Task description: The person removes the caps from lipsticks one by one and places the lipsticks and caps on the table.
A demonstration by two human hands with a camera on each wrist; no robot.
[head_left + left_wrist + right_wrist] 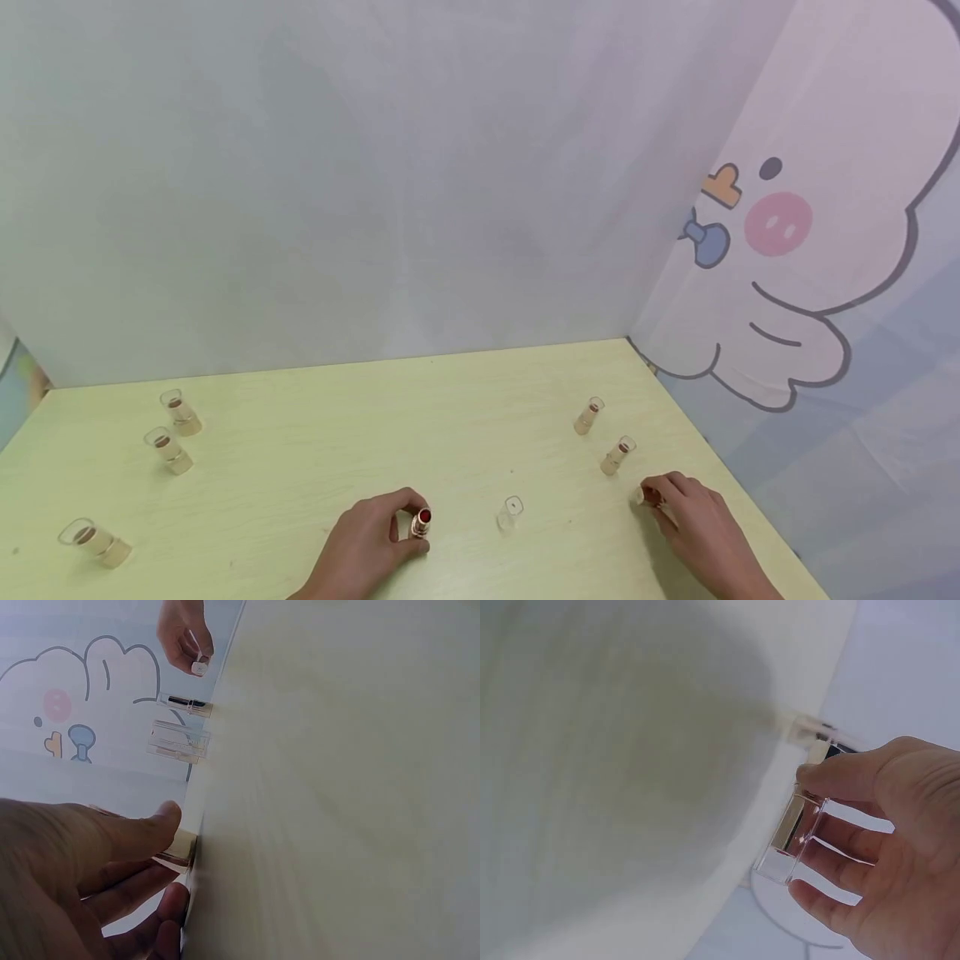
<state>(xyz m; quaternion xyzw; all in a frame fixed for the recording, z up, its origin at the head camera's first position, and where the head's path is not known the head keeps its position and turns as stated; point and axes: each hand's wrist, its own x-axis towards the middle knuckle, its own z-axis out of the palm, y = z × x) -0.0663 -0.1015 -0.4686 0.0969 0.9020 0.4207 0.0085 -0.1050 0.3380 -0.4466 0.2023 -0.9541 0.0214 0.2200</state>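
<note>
At the lower edge of the head view, the left hand is seen with thumb and fingers curled round an uncapped lipstick. Its red tip is exposed and pointed upward, and its gold base is gripped close to the tabletop; whether the two are touching cannot be told for certain. Off to the right, a second, capped lipstick is pinched by the right hand near the right edge of the tabletop. It is held tilted over on its side, with the gold base turned toward the left hand and the clear cover seen beside the fingers in the right wrist view.

Between the hands, nearer the left one, a loose clear cap is stood on the tabletop. Two capped lipsticks are placed upright just beyond the right hand, one set farther back. Three more lipsticks under clear covers are spread at the far left, two near each other and one closer to the front. The rear is closed off by a pale cloth, and a white cartoon figure is printed on the cloth at the right.
</note>
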